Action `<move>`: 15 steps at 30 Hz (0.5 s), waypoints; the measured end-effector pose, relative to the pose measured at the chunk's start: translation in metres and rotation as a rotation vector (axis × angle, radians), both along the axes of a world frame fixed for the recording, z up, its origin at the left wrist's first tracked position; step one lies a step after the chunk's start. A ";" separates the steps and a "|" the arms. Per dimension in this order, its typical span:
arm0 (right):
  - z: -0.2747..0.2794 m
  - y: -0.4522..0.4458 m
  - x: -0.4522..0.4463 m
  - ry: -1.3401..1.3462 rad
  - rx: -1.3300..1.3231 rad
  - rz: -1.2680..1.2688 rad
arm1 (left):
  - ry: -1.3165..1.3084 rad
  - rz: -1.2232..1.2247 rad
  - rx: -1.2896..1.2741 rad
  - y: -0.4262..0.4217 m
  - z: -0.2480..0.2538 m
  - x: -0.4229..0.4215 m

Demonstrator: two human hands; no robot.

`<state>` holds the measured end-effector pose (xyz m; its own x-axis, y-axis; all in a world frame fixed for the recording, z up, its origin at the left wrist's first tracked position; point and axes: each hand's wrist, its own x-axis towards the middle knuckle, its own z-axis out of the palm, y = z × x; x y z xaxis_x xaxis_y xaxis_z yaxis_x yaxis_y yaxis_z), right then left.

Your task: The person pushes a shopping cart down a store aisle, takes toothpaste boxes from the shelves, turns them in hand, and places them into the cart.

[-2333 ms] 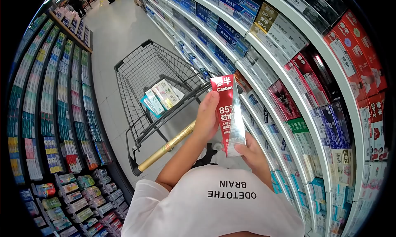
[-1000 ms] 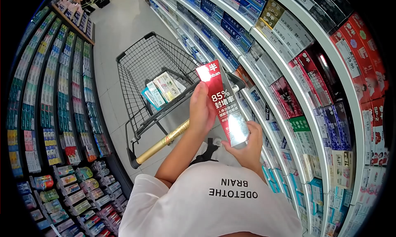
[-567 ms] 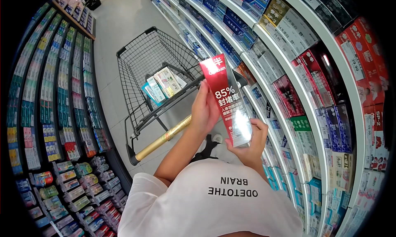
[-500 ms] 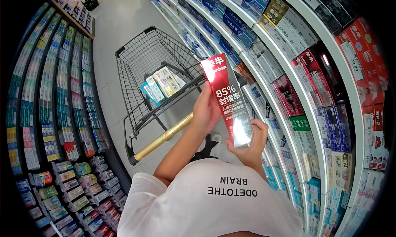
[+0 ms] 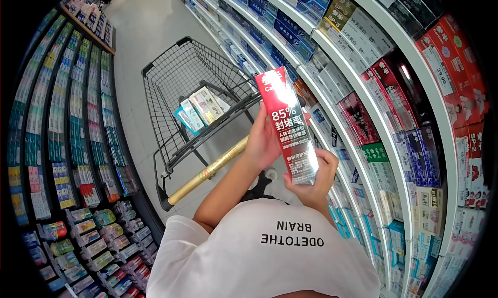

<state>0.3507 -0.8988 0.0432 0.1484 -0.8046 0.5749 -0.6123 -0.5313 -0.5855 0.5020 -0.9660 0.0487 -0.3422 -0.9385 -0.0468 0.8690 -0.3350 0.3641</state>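
Observation:
A tall red and dark toothpaste box [image 5: 293,132] is held upright in front of my chest, its printed face toward me with bright glare on the upper part and along the right edge. My left hand [image 5: 263,142] grips its left side, and fingertips show at the far right edge. At the lower right corner, my right hand [image 5: 317,178] holds the box between thumb and fingers. Beyond my left hand stands a black wire shopping cart [image 5: 171,85] with a gold handle bar [image 5: 210,171]. Several boxes [image 5: 206,107] in white, cream and blue lie in its child-seat area.
Shelves of boxed toothpaste [image 5: 391,90] with price tags curve along my right side. To the left, a rack [image 5: 57,116] carries rows of hanging packs, with small packages [image 5: 85,230] below. The tiled aisle floor [image 5: 150,18] runs ahead past the cart.
The box has turned slightly, so the glare moved from its bottom to its upper part and more small print shows. Left fingertips now appear at its right edge. Both hands keep hold.

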 end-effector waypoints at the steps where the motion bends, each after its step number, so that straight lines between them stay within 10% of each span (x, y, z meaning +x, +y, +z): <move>1: 0.000 0.000 0.000 -0.001 -0.001 -0.003 | -0.010 0.007 -0.008 -0.001 0.000 0.000; 15: 0.001 0.000 0.003 0.022 0.211 0.020 | -0.023 0.045 0.026 0.002 -0.005 0.005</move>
